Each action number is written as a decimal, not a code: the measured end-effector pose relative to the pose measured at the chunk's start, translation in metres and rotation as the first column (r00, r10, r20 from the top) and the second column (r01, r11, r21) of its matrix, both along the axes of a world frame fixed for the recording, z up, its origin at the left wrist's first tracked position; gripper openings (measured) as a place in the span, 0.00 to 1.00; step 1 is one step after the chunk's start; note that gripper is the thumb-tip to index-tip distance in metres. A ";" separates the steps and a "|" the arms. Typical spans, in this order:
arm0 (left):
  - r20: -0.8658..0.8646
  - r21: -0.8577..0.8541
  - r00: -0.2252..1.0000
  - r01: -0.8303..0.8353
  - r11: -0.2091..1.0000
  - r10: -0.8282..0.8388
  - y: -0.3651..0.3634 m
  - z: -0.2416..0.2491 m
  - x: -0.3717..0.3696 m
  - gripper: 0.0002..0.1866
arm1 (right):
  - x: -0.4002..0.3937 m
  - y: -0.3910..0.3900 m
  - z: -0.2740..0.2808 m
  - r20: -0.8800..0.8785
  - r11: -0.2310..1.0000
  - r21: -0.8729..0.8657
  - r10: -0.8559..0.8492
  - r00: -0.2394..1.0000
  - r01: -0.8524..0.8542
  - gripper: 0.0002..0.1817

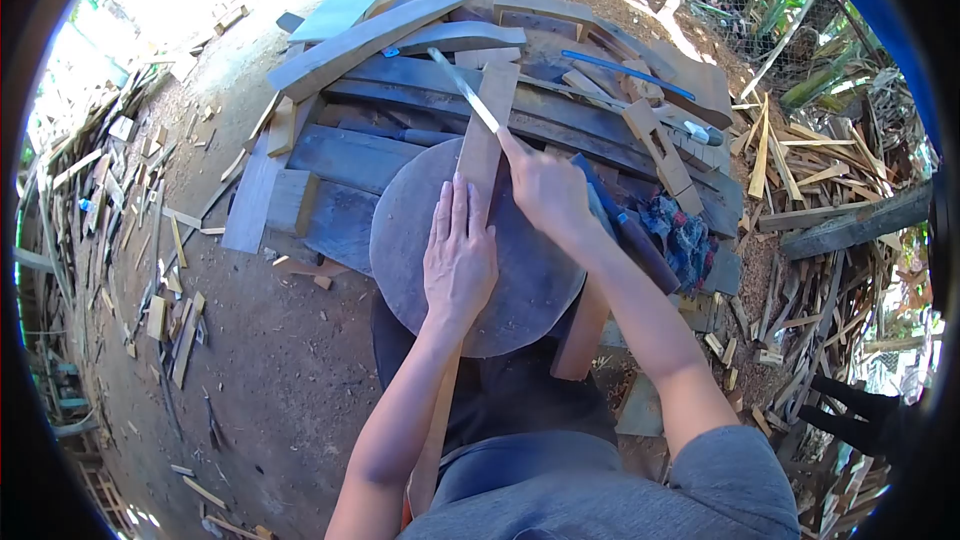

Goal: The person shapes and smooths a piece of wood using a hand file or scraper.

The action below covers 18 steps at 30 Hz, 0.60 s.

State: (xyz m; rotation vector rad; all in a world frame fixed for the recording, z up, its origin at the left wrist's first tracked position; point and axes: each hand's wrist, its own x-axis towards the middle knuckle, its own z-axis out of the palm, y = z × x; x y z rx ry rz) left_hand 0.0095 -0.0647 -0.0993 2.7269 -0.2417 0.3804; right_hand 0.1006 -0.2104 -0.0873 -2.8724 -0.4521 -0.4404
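Note:
My left hand (461, 255) lies with its fingers stretched out on a long, narrow wooden board (490, 130), pressing it from above. The board crosses a round, grey-brown disc (540, 280) and runs back under my left forearm. In my closed right hand (548, 188) is a long, narrow metal blade (463, 88), its grip hidden by the fingers. My index finger stretches along it. The blade points away to the upper left and overlaps the board's far part in this view.
Beyond the disc lies a pile of planks and shaped timber (380, 35). A blue hacksaw-like bar (630, 74) and a patterned cloth (680, 235) are at the right. A wood block (292, 202) stands left. Offcuts (188, 340) litter the ground; dark legs (850, 415) show at lower right.

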 end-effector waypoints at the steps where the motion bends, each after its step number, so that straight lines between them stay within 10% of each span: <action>1: 0.006 0.025 1.000 0.005 1.000 -0.006 0.000 0.001 0.000 0.30 | -0.013 -0.003 0.004 -0.007 1.000 -0.004 0.004 1.000 -0.004 0.27; 11: -0.010 0.059 1.000 0.009 0.998 -0.009 -0.001 -0.001 0.000 0.30 | 0.081 0.012 0.005 -0.093 0.993 0.065 -0.092 0.991 0.098 0.25; 18: -0.016 0.054 1.000 0.024 0.998 -0.024 0.000 0.000 0.001 0.30 | -0.007 -0.006 0.003 -0.135 0.992 0.122 -0.028 0.990 0.044 0.25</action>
